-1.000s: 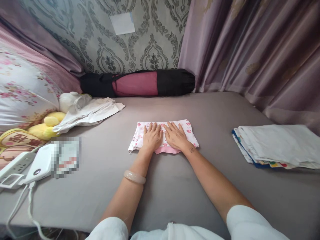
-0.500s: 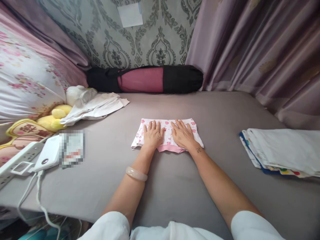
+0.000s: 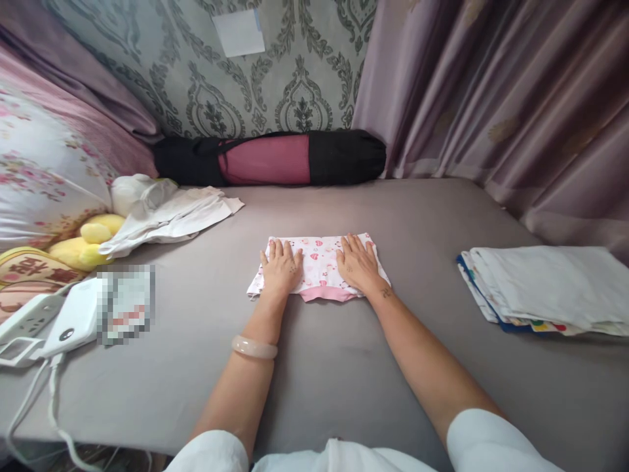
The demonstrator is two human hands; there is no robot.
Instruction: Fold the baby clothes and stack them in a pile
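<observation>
A folded white garment with pink hearts and a pink band along its near edge lies flat on the grey bed sheet. On its left part rests my left hand, palm down with fingers spread. My right hand presses flat on the right part, fingers also stretched out. Neither hand grips the cloth. Between the hands the printed fabric shows, smooth and level. What lies under the palms is hidden.
Folded clothes are stacked at the right. A crumpled white garment lies at the left near yellow plush toys. A white charger with cables sits beside a power strip. A black and pink rolled bag lies along the wall.
My left hand has slid outward toward the garment's left edge, widening the gap between the hands. My right hand stays on the right part. The view has shifted slightly to the right.
</observation>
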